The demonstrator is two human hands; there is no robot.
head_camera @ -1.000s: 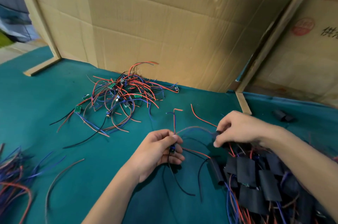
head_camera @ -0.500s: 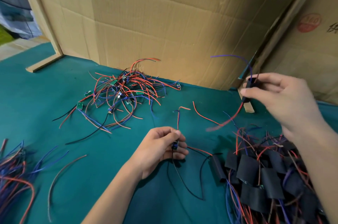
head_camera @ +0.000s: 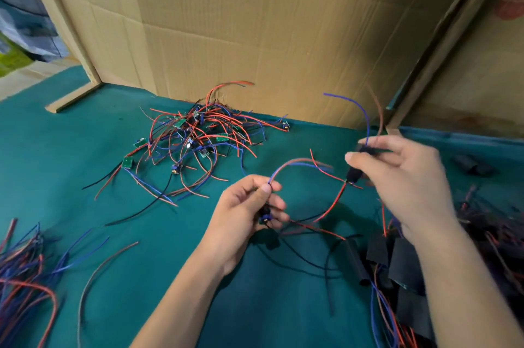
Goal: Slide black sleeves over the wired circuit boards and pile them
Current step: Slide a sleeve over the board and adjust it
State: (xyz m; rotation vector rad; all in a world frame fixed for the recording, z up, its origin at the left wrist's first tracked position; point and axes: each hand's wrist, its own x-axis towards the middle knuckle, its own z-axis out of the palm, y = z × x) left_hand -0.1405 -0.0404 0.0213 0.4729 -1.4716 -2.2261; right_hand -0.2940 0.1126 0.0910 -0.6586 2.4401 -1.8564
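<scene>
My left hand (head_camera: 246,211) grips a small wired circuit board (head_camera: 266,217) above the green table, its red and blue wires arching up to the right. My right hand (head_camera: 397,174) pinches a black sleeve (head_camera: 357,164) with red and blue wires running out of both ends. A tangle of bare wired circuit boards (head_camera: 195,137) lies at the back by the cardboard wall. At the lower right lies a pile of sleeved boards (head_camera: 402,265), partly hidden by my right forearm.
Loose red and blue wires (head_camera: 25,271) lie at the lower left edge. A cardboard wall (head_camera: 255,21) closes the back of the green table (head_camera: 85,177). Two loose black sleeves (head_camera: 470,166) lie at the far right.
My right hand lifted a sleeved piece from the pile at the right, raised it high, then brought it down and left towards my left hand. My left hand kept its board and rose slightly.
</scene>
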